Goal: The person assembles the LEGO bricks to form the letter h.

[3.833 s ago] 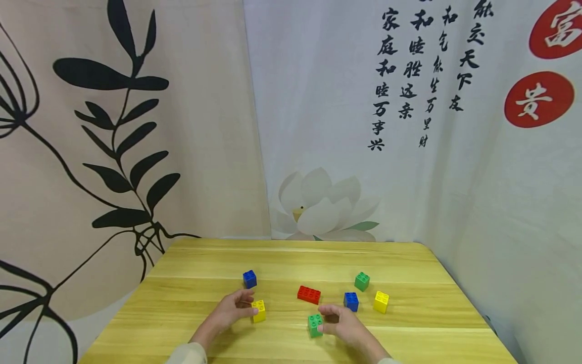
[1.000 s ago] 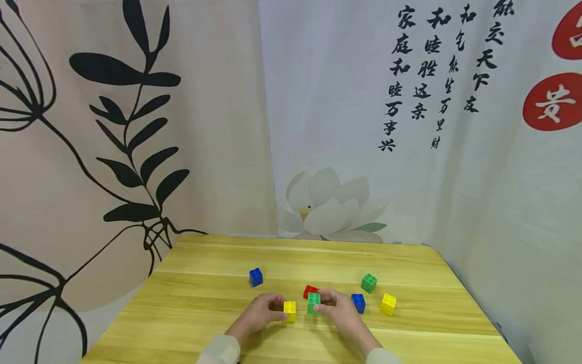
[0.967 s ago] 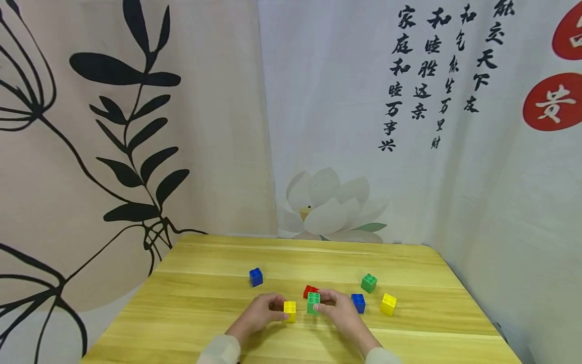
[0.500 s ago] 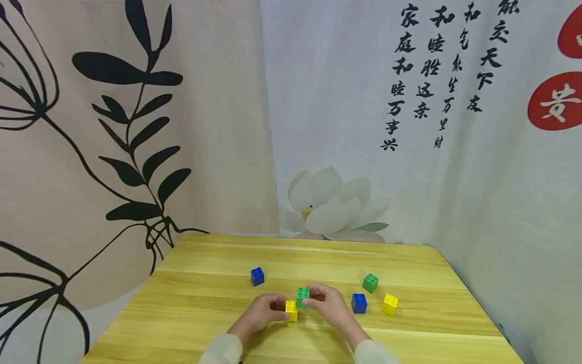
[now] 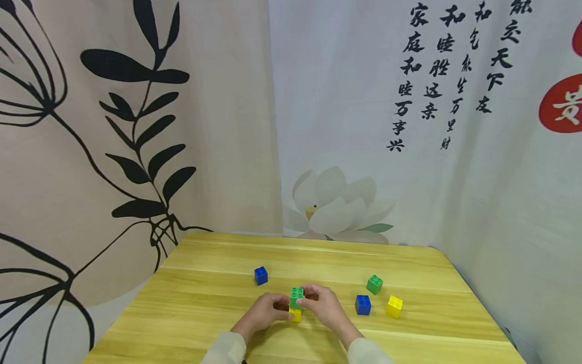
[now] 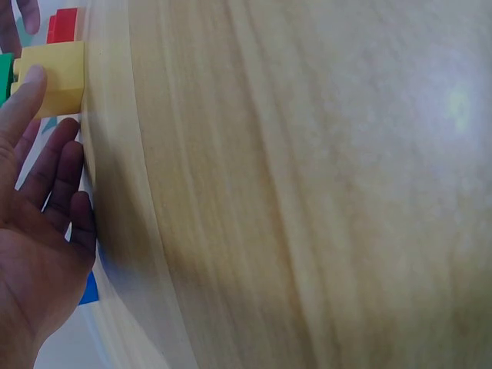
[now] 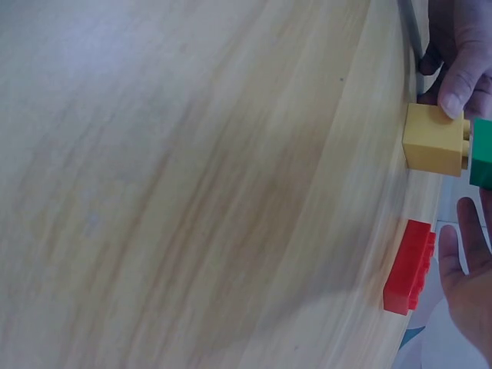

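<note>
In our left hand (image 5: 263,312) we pinch a yellow block (image 7: 433,140) between thumb (image 6: 23,100) and fingers (image 6: 52,163), and in our right hand (image 5: 325,308) a green block (image 5: 296,295), just above it

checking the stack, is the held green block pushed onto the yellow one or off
Off: the right wrist view shows bare studs between the yellow block and green block.

Head view: right grip (image 5: 324,306) hides most of the red brick (image 7: 406,269)

There, the held green brick (image 5: 296,297) covers the studs of the held yellow brick (image 5: 296,315), and the near edge of the tabletop (image 5: 204,288) is cut off. A dark speck (image 5: 507,331) outside its right edge is too small to tell. Both wrist views crop that green brick.
</note>
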`<state>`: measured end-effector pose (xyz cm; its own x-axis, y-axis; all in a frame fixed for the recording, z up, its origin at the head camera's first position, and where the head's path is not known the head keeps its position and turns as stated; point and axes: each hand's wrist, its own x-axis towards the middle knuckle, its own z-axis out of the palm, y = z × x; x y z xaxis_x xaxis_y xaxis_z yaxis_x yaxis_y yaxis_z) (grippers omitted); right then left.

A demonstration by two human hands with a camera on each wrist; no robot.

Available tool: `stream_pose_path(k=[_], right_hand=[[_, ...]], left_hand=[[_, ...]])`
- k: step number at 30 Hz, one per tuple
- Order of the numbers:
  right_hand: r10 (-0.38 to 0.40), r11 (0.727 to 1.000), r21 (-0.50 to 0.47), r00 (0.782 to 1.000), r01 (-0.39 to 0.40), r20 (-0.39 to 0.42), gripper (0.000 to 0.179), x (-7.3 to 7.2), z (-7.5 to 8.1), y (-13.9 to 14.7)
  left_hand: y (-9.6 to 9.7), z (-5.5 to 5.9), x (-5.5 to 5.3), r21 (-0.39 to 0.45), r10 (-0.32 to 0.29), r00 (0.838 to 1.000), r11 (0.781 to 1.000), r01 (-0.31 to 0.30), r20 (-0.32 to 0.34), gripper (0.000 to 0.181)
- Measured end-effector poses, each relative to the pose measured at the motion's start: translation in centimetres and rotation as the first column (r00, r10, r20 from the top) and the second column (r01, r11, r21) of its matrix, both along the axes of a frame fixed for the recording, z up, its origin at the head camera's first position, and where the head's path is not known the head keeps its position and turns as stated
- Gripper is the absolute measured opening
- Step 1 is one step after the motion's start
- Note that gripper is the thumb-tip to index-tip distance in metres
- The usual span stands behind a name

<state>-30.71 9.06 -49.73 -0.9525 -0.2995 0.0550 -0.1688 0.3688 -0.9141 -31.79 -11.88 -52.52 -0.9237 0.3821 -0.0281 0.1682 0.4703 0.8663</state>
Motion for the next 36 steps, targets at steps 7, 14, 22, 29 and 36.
stream_pose_path(k=[7, 14, 22, 29, 36], right_hand=[[0.001, 0.999, 0.046, 1.000, -0.001, 0.001, 0.039, 0.1, 0.0, -0.2], [0.040, 0.995, 0.094, 0.999, -0.037, -0.030, 0.039, 0.0, 0.3, 0.1], [0.103, 0.982, 0.163, 0.993, -0.091, -0.066, 0.036, -0.3, 0.5, 0.4], [0.095, 0.977, 0.203, 0.989, -0.071, -0.111, 0.042, -0.5, -0.1, 0.4], [0.053, 0.984, 0.175, 0.994, -0.035, -0.098, 0.051, -0.5, -0.8, 0.3]], left_hand=[[0.2, -0.1, 0.0, -0.002, 0.000, 1.000, 1.000, 0.000, 0.002, 0.029], [0.2, -0.1, 0.0, 0.008, -0.001, 1.000, 1.000, 0.001, 0.008, 0.029], [0.2, -0.2, 0.0, 0.021, -0.005, 1.000, 1.000, 0.004, 0.017, 0.027], [0.2, 0.1, 0.0, 0.014, 0.003, 1.000, 1.000, -0.003, 0.000, 0.027], [0.2, -0.1, 0.1, 0.006, 0.012, 1.000, 1.000, -0.012, -0.007, 0.028]])
